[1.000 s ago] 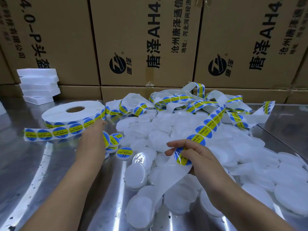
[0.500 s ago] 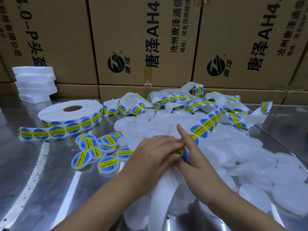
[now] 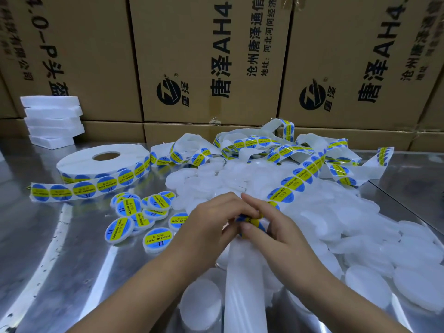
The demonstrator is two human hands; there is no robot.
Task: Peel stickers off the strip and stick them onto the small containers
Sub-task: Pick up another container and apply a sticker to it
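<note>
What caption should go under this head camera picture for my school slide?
Left hand and right hand pinch a blue-yellow sticker on the strip above plain white containers.

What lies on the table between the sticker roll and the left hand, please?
In the head view, a cluster of labelled containers lies between the roll and the left hand, with the roll's loose strip end just behind them.

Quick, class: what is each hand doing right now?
Left hand: pinches a sticker.
Right hand: grips the strip beside it.
</note>
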